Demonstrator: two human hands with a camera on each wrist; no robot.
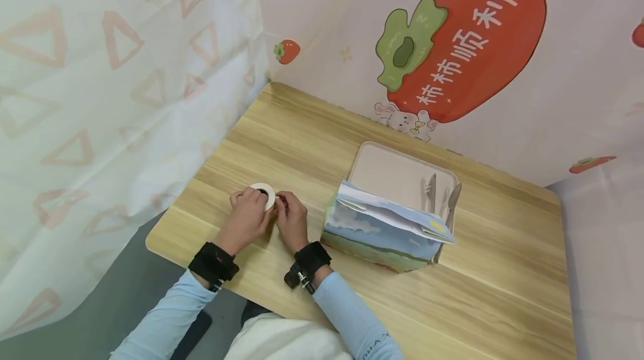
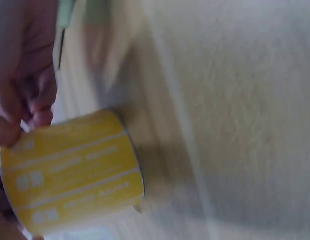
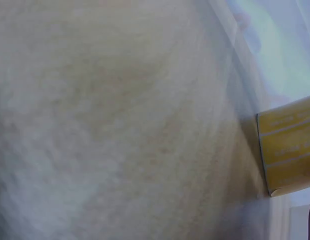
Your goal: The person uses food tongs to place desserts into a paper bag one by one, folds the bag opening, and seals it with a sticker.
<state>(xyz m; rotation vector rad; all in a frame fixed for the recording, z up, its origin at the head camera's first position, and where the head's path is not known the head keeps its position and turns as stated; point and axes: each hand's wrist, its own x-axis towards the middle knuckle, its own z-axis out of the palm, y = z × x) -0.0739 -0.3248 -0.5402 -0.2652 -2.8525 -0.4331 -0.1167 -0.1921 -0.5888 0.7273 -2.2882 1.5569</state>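
A roll of yellow labels [image 2: 74, 172] with white printing and white lines stands on the table near its left front; from the head view its round white end [image 1: 270, 195] shows. My left hand [image 1: 245, 216] grips the roll from the left, its fingers over the top at the hollow core. My right hand [image 1: 293, 220] is at the roll's right side, thumb and fingertips pinching at its yellow edge. In the right wrist view only part of the label roll [image 3: 290, 145] shows at the right border, and the right fingers are mostly out of sight.
Right of my hands stands a box-like bag [image 1: 382, 237] printed with sky and grass, its top gaping slightly. Behind it lies a beige tray [image 1: 392, 167] with a fork [image 1: 426, 188] and a knife [image 1: 432, 192]. Printed curtains [image 1: 322, 19] border the wooden table [image 1: 498, 293].
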